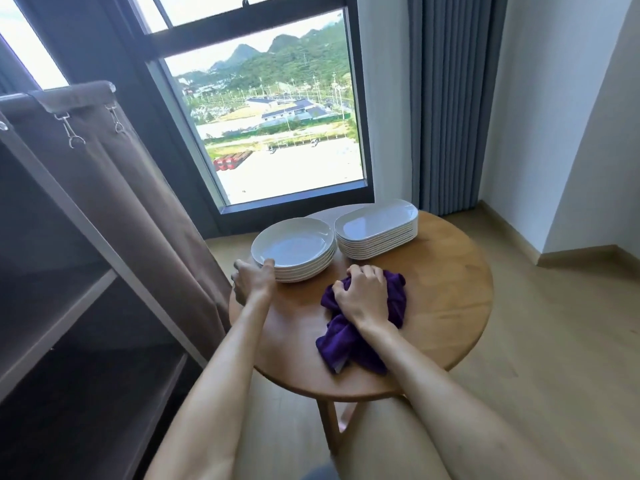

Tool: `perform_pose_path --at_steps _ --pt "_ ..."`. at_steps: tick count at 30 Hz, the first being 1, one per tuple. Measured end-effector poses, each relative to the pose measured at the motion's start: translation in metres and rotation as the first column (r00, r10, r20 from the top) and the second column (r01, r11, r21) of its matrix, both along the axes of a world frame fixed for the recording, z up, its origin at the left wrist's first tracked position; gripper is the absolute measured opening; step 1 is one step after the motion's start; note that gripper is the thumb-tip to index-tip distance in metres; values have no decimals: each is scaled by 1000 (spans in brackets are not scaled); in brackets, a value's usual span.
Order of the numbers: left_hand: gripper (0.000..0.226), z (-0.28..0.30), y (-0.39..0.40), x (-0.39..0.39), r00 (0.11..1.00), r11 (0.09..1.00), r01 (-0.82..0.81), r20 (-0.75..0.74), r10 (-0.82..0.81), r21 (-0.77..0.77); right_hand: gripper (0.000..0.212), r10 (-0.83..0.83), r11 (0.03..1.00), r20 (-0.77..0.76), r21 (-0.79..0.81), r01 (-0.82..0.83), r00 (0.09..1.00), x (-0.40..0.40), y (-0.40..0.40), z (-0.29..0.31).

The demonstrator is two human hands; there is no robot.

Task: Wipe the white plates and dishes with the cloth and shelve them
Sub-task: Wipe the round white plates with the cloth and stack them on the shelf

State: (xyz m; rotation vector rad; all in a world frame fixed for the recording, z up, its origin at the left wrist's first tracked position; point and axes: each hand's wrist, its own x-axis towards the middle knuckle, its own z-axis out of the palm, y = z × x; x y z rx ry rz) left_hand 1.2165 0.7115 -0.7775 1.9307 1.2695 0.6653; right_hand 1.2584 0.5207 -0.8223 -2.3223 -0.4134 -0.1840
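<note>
Two stacks of white dishes stand on a round wooden table (pixel 450 292). The round plates (pixel 294 249) are stacked at the left, several high. The oblong dishes (pixel 377 228) are stacked at the back right. My left hand (pixel 252 280) grips the near-left rim of the round stack's top plates, thumb on the rim. A crumpled purple cloth (pixel 349 330) lies at the table's middle, and my right hand (pixel 363 294) holds it bunched under curled fingers.
A brown fabric shelf unit (pixel 62 299) with open shelves and a pulled-back curtain stands at the left. Behind the table is a large window (pixel 273 133), with grey drapes (pixel 446 98) to its right. Wooden floor extends at the right.
</note>
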Motion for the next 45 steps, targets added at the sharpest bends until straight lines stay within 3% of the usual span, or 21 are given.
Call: perform_pose_path --at_steps 3,9,14,18,22,29,33,35,38,41,43,45 --pt "62 -3 23 8 1000 996 -8 -22 6 -88 35 -11 1000 36 -11 12 999 -1 -1 -2" --pt "58 0 46 32 997 993 40 -66 -47 -110 30 -8 999 63 34 6 998 -1 -2 -7" --pt "26 12 67 42 952 979 165 -238 -190 -119 29 -50 998 86 35 47 995 0 5 -12" --pt "25 29 83 44 882 960 267 -380 -277 -78 32 -63 998 87 9 63 994 2 8 -13" --pt "22 28 74 45 885 967 253 -411 -217 35 34 -74 997 83 -6 74 994 1 8 -12" --pt "7 19 52 46 954 977 124 -292 -69 173 35 -82 995 106 -48 87 991 2 10 -12" --pt "17 25 38 38 979 961 66 -202 -11 268 37 -87 995 114 -35 92 990 2 10 -13" --pt "14 31 36 35 990 978 69 -132 -43 198 40 -90 995 116 -30 94 989 1 9 -13" --pt "30 41 40 31 996 996 88 -9 -88 17 42 -91 996 155 22 89 984 1 7 -12" --pt "24 49 44 22 996 997 72 52 -72 4 44 -131 989 199 98 113 971 -5 2 -11" --pt "17 52 41 17 989 997 52 143 -43 -61 55 -140 988 141 -36 147 980 -8 1 -5" --pt "25 55 38 14 962 976 54 272 4 -209 68 -137 967 -17 -220 130 990 -6 -6 5"
